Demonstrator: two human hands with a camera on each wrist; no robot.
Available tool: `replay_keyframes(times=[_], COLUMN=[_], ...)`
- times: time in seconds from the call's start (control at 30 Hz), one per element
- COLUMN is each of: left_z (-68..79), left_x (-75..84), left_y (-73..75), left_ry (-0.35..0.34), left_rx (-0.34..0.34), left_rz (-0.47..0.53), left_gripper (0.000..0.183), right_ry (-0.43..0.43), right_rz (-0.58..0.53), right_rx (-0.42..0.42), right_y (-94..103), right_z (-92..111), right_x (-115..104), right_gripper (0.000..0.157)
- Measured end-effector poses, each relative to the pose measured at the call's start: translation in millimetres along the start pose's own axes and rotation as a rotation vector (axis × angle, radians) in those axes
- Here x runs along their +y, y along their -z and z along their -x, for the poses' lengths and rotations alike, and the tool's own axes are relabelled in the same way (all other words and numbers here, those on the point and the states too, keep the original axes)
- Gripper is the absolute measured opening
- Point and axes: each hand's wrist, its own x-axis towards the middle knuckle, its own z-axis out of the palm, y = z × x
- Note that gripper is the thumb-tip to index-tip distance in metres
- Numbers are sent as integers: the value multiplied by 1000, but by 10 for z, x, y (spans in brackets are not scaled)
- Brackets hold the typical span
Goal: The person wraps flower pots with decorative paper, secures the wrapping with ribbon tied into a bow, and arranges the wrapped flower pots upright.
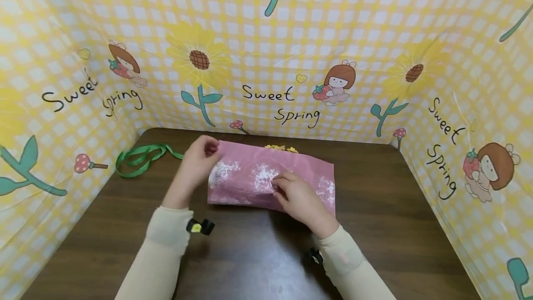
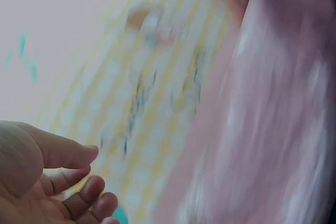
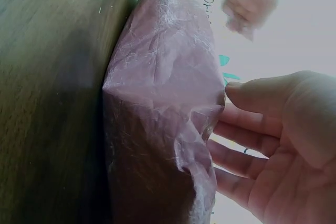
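Bench point(image 1: 383, 207) beneath both my grips carries work that I judge only partly done. The pink sheet point(image 1: 250, 154), the biggest thing lying there, sits directly under my right grip point(image 1: 301, 200) and just right of my left grip point(image 1: 197, 161). It appears to be folded over, so that much seems done; I see no fastening on it, and it bulges under my right grip rather than lying flat, so securing it looks to be left.

My right grip is part spread, fingers fairly straight and touching the sheet's raised side, thumb apart, with no pinch I can make out. My left grip is by the far left corner, loosely curled, nothing seen in it.

The sheet is dusty pink with frosty white patches, thin-looking, wrinkled and shiny near my right grip. Left of my left grip a green ribbon point(image 1: 143, 163) lies loosely looped, not round the sheet. Smallest, some yellow bits point(image 1: 279, 147) peek past the sheet's far edge, beyond my right grip; what they belong to is hidden.
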Motion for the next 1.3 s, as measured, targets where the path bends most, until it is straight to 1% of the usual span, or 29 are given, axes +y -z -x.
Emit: replay_keyframes(times=[0.03, 0.07, 0.1, 0.17, 0.23, 0.27, 0.3, 0.37, 0.43, 0.63, 0.73, 0.8, 0.9, 1.0, 1.1, 1.17, 1.23, 1.27, 1.3], left_z=[25, 51, 78, 121, 147, 158, 168, 191, 217, 231, 210, 194, 168, 163, 163, 161, 163, 163, 165], left_x=[99, 187, 264, 374, 408, 416, 414, 404, 405, 388, 384, 394, 411, 419, 415, 406, 399, 397, 395], left_y=[-106, -225, -351, -624, -882, -983, -1062, -1140, -1138, -1119, -1136, -1157, -1191, -1203, -1192, -1180, -1166, -1161, -1157], left_ry=[-54, -109, -151, -221, -284, -303, -320, -354, -377, -436, -474, -502, -526, -520, -520, -526, -536, -538, -540], left_rx=[26, 25, 3, -66, -103, -111, -110, -91, -88, -129, -160, -176, -193, -208, -215, -211, -203, -201, -203], left_rz=[-46, -75, -93, -105, -134, -152, -177, -240, -302, -439, -493, -527, -569, -593, -606, -618, -626, -632, -634], left_gripper=[30, 25, 21, 11, 4, 2, 3, 5, 4, 5, 9, 13, 15, 14, 14, 13, 13, 13, 13], right_ry=[7, 14, 18, 28, 30, 29, 28, 21, 9, -12, -19, -45, -122, -238, -344, -423, -504, -547, -589], right_rz=[10, 18, 24, 24, 24, 15, -1, -29, -55, -95, -116, -113, -70, -29, -20, -43, -93, -134, -206], right_rx=[1, 5, 8, 21, 30, 33, 33, 33, 27, -17, -39, -30, 20, 71, 96, 99, 89, 78, 60], right_y=[-3, -7, -11, -13, -14, -11, -4, 0, 6, 48, 117, 188, 310, 408, 447, 458, 463, 465, 462], right_z=[1, 1, 2, 2, 2, 2, 3, -6, -11, -14, -4, 20, 88, 183, 293, 376, 461, 506, 549], right_x=[1, 3, 4, 5, 11, 15, 20, 20, 25, 53, 106, 181, 345, 503, 637, 717, 793, 824, 856], right_gripper=[25, 25, 25, 23, 21, 20, 19, 18, 19, 18, 18, 17, 17, 18, 22, 27, 32, 35, 39])
